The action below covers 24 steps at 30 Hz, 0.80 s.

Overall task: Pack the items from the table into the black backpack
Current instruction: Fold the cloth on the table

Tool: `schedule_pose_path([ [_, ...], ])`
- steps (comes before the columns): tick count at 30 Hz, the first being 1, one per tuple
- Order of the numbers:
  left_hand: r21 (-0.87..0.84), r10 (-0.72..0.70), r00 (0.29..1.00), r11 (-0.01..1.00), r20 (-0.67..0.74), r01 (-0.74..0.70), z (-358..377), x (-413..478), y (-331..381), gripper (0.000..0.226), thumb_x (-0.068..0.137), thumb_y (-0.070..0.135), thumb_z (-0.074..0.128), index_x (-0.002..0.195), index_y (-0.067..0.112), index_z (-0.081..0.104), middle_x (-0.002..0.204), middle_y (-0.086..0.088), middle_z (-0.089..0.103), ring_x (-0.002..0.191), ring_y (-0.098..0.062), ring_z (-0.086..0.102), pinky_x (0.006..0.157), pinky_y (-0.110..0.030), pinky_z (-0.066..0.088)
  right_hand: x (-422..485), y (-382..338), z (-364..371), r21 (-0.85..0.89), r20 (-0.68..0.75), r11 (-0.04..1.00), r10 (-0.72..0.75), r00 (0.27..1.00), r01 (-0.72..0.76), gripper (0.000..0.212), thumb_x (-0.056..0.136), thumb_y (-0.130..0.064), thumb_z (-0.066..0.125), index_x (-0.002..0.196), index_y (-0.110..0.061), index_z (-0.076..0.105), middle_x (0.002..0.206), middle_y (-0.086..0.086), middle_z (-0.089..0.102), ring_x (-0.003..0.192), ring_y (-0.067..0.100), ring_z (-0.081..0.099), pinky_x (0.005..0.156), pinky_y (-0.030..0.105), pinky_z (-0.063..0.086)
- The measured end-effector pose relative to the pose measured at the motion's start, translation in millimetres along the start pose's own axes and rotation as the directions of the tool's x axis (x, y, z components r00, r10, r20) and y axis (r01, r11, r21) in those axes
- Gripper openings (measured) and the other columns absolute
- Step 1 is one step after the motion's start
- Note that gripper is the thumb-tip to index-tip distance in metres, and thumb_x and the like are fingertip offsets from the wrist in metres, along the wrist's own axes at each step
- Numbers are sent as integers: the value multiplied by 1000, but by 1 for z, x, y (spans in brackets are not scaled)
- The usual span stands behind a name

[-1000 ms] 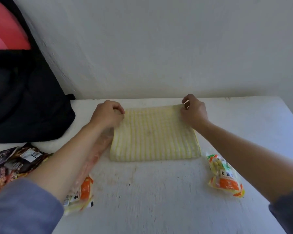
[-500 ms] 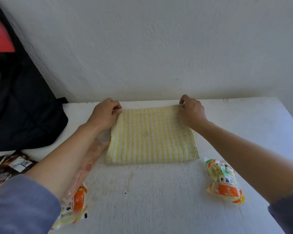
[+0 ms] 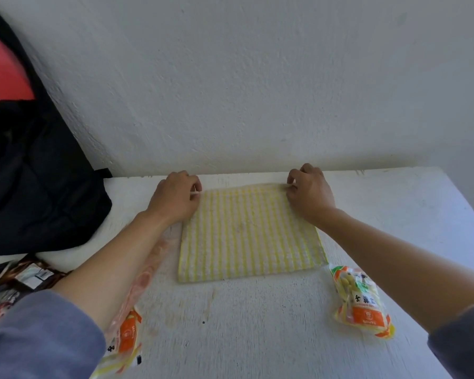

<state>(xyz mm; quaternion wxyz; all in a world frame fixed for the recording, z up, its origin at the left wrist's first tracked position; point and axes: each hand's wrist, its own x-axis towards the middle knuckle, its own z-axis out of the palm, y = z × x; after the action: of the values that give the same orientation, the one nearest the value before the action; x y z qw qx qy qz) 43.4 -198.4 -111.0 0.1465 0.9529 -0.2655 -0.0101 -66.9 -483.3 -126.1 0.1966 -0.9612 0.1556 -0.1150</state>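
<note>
A folded yellow-and-white striped towel (image 3: pixel 248 232) lies flat in the middle of the white table (image 3: pixel 257 332). My left hand (image 3: pixel 175 198) pinches its far left corner and my right hand (image 3: pixel 309 191) pinches its far right corner. The black backpack (image 3: pixel 36 173) leans against the wall at the left, with a red panel near its top. An orange-and-yellow snack packet (image 3: pixel 360 302) lies to the right of the towel. A second orange packet (image 3: pixel 126 332) lies under my left forearm, partly hidden.
Several dark snack wrappers (image 3: pixel 14 280) are piled at the left edge, in front of the backpack. The white wall rises right behind the table. The table's right edge runs diagonally at the far right.
Both hands slid a little farther from me along the towel to its far corners. The towel itself stays flat; the view shifted slightly.
</note>
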Motion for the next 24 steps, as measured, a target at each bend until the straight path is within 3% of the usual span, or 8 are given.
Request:
schedule_pose_path([
  [3,78,-25,995,997,92,18,-5,-5,11,13,89,21,63,102,20,66,104,0,61,106,-25,54,90,-40,42,-2,-6,-9,130,21,985,112,993,-114,8,89,-10,58,96,-10,62,96,3,51,97,21,46,66,29,34],
  [6,73,2,988,997,153,-13,-16,-9,27,30,92,27,63,122,26,60,119,3,58,120,-23,48,93,-39,29,-8,-20,-27,370,-10,924,104,995,-93,7,87,-7,57,86,-14,59,84,2,60,72,15,52,54,24,35],
  [9,-143,199,977,972,77,-187,-38,-15,62,52,95,40,66,143,27,50,133,8,56,123,-17,46,100,-38,33,-19,-46,-49,510,-30,860,18,999,0,10,86,-4,59,84,-14,63,77,-3,61,56,9,49,47,16,37],
  [11,-270,289,957,923,12,-275,-58,-20,93,61,92,44,70,146,26,49,132,13,57,108,-13,53,91,-28,41,-29,-62,-64,564,-38,823,-51,998,63,13,83,-4,63,89,-16,66,78,-2,65,59,10,52,50,19,42],
  [14,-379,307,951,885,34,-272,-81,-26,123,48,88,38,78,132,26,63,120,17,66,77,-13,63,69,-24,46,-41,-76,-79,652,-48,747,-124,991,125,20,80,-5,71,94,-19,68,81,-3,71,63,9,58,60,27,49],
  [17,-485,284,958,845,47,-227,-97,-34,130,20,87,30,81,105,22,77,96,10,75,57,-11,66,62,-24,47,-51,-76,-94,697,-86,703,-118,989,144,19,80,-12,79,95,-18,68,77,-5,73,58,6,51,58,22,44],
  [20,-538,282,959,811,12,-232,-118,-47,137,9,90,27,78,92,18,78,88,5,74,58,-19,72,58,-18,45,-60,-74,-108,747,-65,652,-126,990,132,15,87,-26,77,98,-22,67,81,0,72,62,13,57,58,29,47],
  [24,-642,200,977,740,-74,-200,-155,-57,144,12,97,19,70,92,8,70,89,-7,70,65,-28,75,53,-23,48,-75,-69,-117,668,103,736,-236,966,109,31,88,-50,66,98,-21,65,89,9,70,78,24,67,71,46,56],
])
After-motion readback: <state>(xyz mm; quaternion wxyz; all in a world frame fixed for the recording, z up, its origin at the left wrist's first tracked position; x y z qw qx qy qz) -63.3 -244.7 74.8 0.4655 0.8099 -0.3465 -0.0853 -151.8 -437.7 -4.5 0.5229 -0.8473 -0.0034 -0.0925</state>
